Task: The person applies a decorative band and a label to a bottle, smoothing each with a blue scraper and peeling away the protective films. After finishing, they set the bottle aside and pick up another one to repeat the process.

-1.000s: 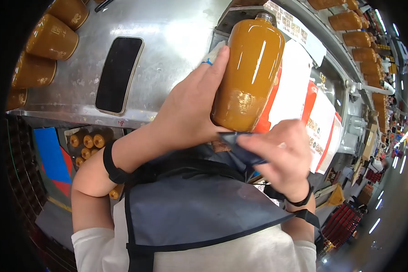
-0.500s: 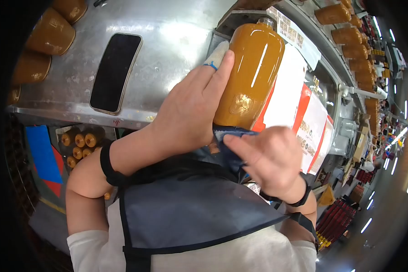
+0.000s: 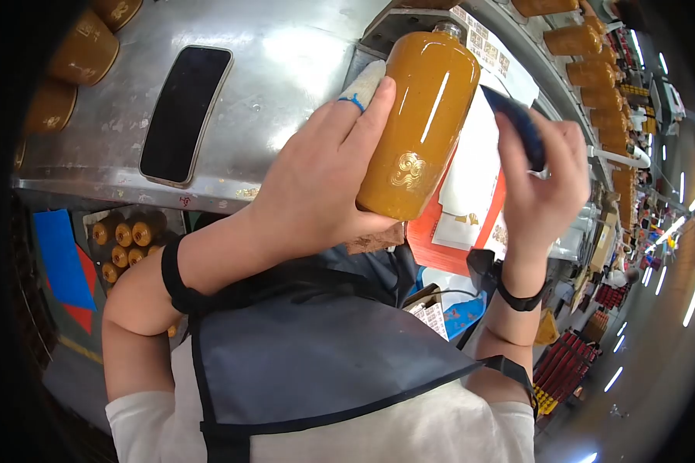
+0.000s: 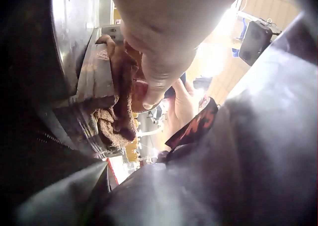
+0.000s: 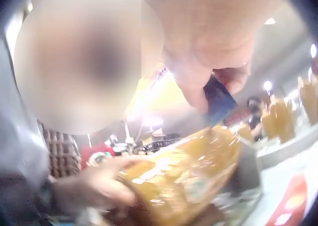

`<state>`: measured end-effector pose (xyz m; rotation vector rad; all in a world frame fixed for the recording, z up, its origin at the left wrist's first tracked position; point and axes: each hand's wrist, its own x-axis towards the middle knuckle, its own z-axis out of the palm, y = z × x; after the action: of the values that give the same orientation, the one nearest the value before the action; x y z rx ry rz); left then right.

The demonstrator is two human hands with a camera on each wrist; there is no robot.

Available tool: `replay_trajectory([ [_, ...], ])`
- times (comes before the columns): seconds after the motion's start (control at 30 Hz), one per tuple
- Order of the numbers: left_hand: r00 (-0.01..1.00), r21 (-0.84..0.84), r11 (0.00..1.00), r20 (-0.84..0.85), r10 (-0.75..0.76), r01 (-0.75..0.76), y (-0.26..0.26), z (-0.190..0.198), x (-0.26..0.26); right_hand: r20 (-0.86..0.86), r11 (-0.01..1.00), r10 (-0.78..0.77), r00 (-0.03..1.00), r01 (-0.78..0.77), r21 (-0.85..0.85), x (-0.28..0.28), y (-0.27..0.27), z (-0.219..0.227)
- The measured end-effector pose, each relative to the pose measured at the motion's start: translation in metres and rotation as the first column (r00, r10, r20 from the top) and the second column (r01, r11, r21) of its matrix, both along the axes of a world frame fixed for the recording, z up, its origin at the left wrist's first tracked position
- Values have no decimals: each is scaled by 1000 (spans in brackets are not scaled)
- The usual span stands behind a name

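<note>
In the head view an amber bottle [image 3: 425,116] with a clear neck and a gold emblem near its base lies tilted, neck toward the top. My left hand [image 3: 324,158] grips its left side, one finger in a white cover with blue thread. A dark blue cloth [image 3: 517,127] is pinched in my right hand [image 3: 544,174], to the right of the bottle. The right wrist view shows the cloth [image 5: 218,101] close to the bottle's surface [image 5: 184,176]; whether they touch cannot be told. In the left wrist view my left hand [image 4: 164,42] hides most of the bottle.
A phone [image 3: 185,116] lies on the metal table [image 3: 278,85]. More amber bottles [image 3: 85,46] stand at the upper left and along the right. Red and white packets [image 3: 463,208] lie right of the held bottle. A brown cloth [image 4: 119,96] hangs beside the left hand.
My right hand has moved up and to the right with the blue cloth, from the bottle's base to beside its upper part. The left hand keeps its grip on the bottle.
</note>
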<state>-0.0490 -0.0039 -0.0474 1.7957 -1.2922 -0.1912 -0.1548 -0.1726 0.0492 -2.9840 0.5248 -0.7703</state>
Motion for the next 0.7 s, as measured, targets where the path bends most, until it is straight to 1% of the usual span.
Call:
replay_trajectory([
  [0.03, 1000, 11, 1000, -11, 4, -4, 0, 0, 1, 63, 961, 276, 959, -276, -2, -7, -7, -14],
  [0.07, 1000, 6, 1000, -7, 13, -13, 1, -4, 4, -31, 892, 445, 895, -446, -78, -21, 5, -24],
  [0.1, 1000, -29, 1000, 6, 0, 0, 1, -11, 5, -86, 826, 564, 821, -562, 43, -27, 25, -17],
  [0.13, 1000, -62, 998, 16, -9, 10, 1, -14, 6, -44, 742, 671, 740, -668, 66, -27, 31, -24],
  [0.17, 1000, -62, 998, 11, -1, 2, 0, -15, 5, -89, 801, 584, 807, -555, 224, -22, 27, -14],
  [0.2, 1000, -93, 996, 12, 15, -14, -2, -12, 3, -151, 836, 485, 861, -405, 370, -17, 22, 1],
  [0.23, 1000, -125, 992, 15, 27, -25, -3, -11, 1, -126, 825, 292, 948, -184, 534, -12, 6, 5],
  [0.27, 1000, -128, 992, 15, 27, -25, -3, -11, 1, -30, 924, 95, 995, -77, 374, -7, -12, 1],
  [0.3, 1000, -132, 991, 5, 23, -22, -3, -12, 2, -11, 979, 167, 986, -165, 117, -4, -15, -2],
  [0.33, 1000, -134, 991, -6, 18, -19, -2, -13, 3, -11, 960, 240, 971, -239, -147, -1, -15, -4],
  [0.37, 1000, -134, 991, -4, 27, -27, -1, -15, 5, -108, 933, 353, 929, -358, -32, -10, 7, -6],
  [0.4, 1000, -104, 994, 9, 14, -13, 1, -17, 8, -192, 886, 464, 865, -455, 93, -19, 29, -6],
  [0.43, 1000, -76, 997, 21, 1, 1, 1, -18, 10, -193, 883, 469, 862, -460, 91, -15, 27, -4],
  [0.47, 1000, -76, 997, 18, 8, -7, 1, -18, 11, -227, 868, 469, 853, -399, 296, -10, 25, 0],
  [0.5, 1000, -78, 997, 1, 6, -6, 2, -16, 11, -262, 819, 465, 846, -298, 490, -9, 23, 1],
  [0.53, 1000, -80, 997, -16, -3, 1, 2, -14, 10, -155, 806, 372, 915, -236, 543, -7, 5, -2],
  [0.57, 1000, -63, 998, -6, -8, 8, 2, -15, 11, -7, 862, 232, 973, -202, 465, -3, -7, -2],
  [0.6, 1000, -61, 998, -4, -9, 9, 1, -15, 11, 131, 952, 73, 989, -108, 288, 8, 6, 7],
  [0.63, 1000, -67, 998, -2, -14, 14, 2, -16, 11, 27, 972, 193, 981, -195, 130, 0, 3, 1],
  [0.67, 1000, -77, 997, 4, -16, 16, 2, -17, 14, -91, 954, 295, 951, -299, -23, -9, -2, -9],
  [0.7, 1000, -77, 997, 11, -5, 6, 1, -19, 18, -171, 895, 433, 885, -445, -38, -23, 16, -15],
])
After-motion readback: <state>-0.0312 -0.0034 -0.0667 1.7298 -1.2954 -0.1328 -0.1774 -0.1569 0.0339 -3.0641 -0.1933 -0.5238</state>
